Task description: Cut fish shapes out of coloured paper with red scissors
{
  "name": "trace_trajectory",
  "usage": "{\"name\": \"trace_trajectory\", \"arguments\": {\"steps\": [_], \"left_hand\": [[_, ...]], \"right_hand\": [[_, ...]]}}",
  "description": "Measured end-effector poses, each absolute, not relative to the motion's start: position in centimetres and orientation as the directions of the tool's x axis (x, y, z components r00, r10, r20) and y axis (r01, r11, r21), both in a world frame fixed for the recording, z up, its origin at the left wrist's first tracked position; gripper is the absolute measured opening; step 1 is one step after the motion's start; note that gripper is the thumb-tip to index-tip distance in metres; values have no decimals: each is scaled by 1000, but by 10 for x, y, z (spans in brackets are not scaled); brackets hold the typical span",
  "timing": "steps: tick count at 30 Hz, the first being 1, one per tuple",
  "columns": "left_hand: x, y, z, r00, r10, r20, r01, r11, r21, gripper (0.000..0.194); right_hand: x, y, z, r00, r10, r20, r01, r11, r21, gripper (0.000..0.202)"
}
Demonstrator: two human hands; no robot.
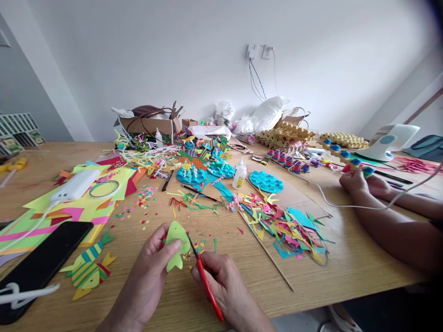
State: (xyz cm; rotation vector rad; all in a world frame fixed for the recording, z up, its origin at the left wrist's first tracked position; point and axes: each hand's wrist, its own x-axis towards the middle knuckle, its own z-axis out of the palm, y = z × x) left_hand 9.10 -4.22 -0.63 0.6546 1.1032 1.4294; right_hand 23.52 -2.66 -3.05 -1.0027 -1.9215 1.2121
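Between the thumb and fingers of my left hand (157,253) is a light green paper fish (177,233) with a tail notch at its lower end. My right hand (221,279) grips red-handled scissors (207,286). Their dark blades point up and lie right beside the fish's right edge; whether they touch the paper I cannot tell. Small paper snippets (200,249) lie on the table behind the scissors. Striped paper fish (86,272) in yellow, green, red and blue rest to the left of my left hand.
Coloured paper sheets (114,186), a white power bank (76,184) and a black phone (44,267) are at left. A glue bottle (239,175), paper scraps (294,230) and a thin wooden stick (266,253) lie ahead and right. Another person's hands (360,184) hold a painted egg-carton strip at right.
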Motion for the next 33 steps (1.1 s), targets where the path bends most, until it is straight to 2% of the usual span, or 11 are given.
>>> {"name": "trace_trajectory", "arguments": {"steps": [4, 13, 24, 29, 33], "left_hand": [[90, -42, -6, -188, 962, -199, -436, 100, 895, 18], [91, -44, -7, -188, 958, -217, -436, 117, 892, 18], [92, -45, -12, -148, 969, -200, -437, 117, 892, 13], [92, -45, -14, -164, 964, -208, -430, 120, 895, 17], [92, -45, -11, -174, 960, -221, -431, 127, 893, 18]], "right_hand": [[235, -26, -31, -494, 859, 137, 264, 299, -917, 36], [234, -28, -34, -513, 856, 63, 293, 243, -925, 29], [237, -27, -37, -522, 848, 90, 261, 259, -930, 32], [238, -27, -38, -516, 849, 112, 262, 280, -923, 35], [238, -27, -36, -530, 845, 68, 287, 254, -924, 30]]}}
